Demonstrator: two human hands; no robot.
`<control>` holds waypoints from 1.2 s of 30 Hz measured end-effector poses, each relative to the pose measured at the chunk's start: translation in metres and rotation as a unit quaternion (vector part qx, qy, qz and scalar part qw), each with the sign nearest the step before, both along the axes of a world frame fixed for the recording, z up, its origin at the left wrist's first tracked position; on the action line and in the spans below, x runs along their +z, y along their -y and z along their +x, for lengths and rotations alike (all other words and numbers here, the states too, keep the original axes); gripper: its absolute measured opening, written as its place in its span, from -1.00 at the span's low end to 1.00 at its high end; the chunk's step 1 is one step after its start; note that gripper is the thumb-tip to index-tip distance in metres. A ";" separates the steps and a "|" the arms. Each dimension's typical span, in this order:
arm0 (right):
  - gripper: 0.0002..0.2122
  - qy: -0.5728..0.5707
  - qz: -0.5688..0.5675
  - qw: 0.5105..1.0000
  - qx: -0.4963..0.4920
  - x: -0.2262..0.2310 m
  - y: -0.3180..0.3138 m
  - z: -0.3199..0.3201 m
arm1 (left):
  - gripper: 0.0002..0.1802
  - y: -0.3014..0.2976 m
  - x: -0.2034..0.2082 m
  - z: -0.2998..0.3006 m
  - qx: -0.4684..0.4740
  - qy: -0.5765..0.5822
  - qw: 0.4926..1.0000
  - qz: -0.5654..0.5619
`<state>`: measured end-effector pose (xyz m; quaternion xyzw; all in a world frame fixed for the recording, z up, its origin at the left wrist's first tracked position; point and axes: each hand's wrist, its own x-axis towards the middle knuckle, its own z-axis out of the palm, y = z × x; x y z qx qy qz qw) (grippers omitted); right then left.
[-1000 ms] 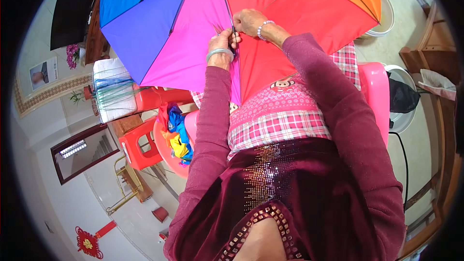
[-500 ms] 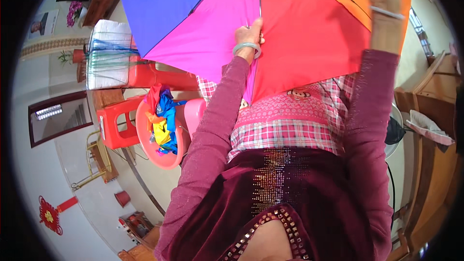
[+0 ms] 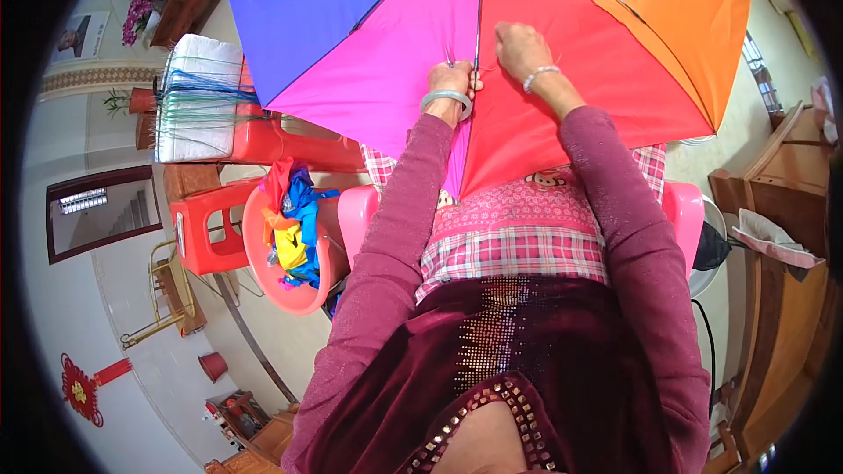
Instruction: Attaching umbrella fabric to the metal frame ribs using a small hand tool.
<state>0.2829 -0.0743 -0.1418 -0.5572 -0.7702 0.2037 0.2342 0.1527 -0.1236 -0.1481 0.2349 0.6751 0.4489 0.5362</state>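
Hands meet at frame centre: left hand (image 3: 450,81) fingers pinching umbrella (image 3: 562,44) rib to steady fabric; right hand (image 3: 520,46) fingers pressed together beside it.

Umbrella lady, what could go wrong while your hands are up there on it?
The left hand and right hand both pinch at a thin dark rib of the open rainbow umbrella, so a finger might get pinched or poked. The wide canopy also hides what lies beyond it, so it might bump the stack of red stools alongside.
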 end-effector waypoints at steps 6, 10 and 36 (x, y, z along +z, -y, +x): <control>-0.88 0.098 0.033 0.995 0.007 -0.010 0.011 -0.001 | -0.88 -0.003 0.005 0.004 -0.013 0.018 1.000 0.004; -0.89 0.102 0.000 0.993 0.054 -0.009 0.017 0.002 | -0.87 -0.003 0.006 0.006 -0.012 0.037 0.999 0.003; -0.82 0.126 -0.086 0.984 0.092 0.011 0.026 0.004 | -0.87 0.000 -0.006 0.001 0.099 0.059 0.992 0.046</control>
